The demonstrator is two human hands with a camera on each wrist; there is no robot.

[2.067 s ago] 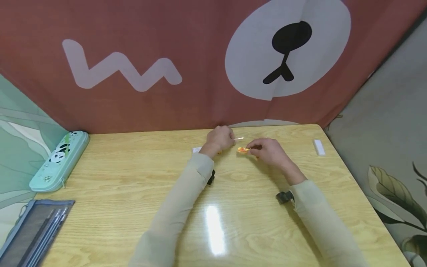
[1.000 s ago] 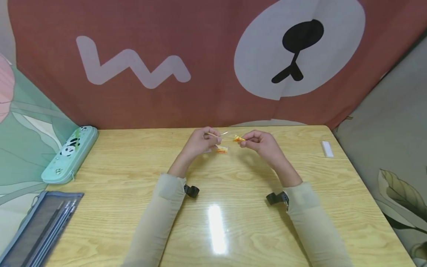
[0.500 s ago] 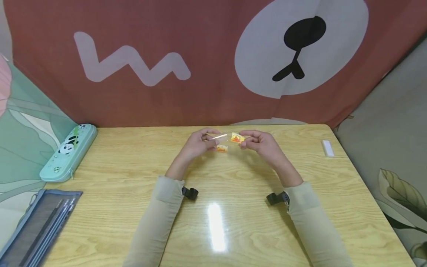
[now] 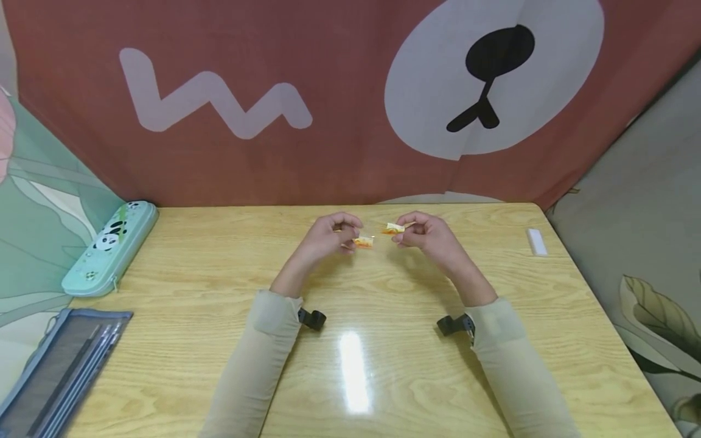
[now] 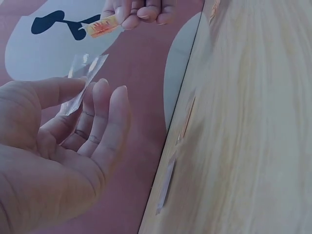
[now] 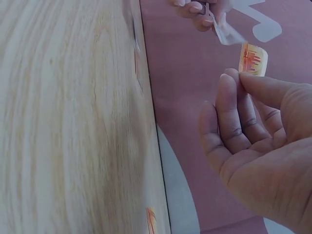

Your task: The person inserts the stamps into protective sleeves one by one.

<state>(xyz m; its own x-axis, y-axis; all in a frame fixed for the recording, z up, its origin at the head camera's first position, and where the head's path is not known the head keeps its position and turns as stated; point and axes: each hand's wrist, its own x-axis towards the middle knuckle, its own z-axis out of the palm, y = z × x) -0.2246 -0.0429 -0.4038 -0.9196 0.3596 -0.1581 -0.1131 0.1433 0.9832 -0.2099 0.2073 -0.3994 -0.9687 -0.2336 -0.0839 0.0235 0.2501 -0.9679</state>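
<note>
"Your left grip [image 4: 328, 236] pinches a clear plastic piece [image 5: 95, 66] above the tabletop's [image 4: 394, 353] far side."
"Yes, and your right grip [image 4: 427, 232] pinches a yellow-orange packet [image 6: 253, 59], near it, to the right."

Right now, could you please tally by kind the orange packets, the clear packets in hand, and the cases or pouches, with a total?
Orange packets: 3, one pinched by the right hand, two on the table
Clear packet in hand: 1, pinched by the left hand
Cases or pouches: 2, a teal pencil case and a mesh pouch
Total: 6
</note>
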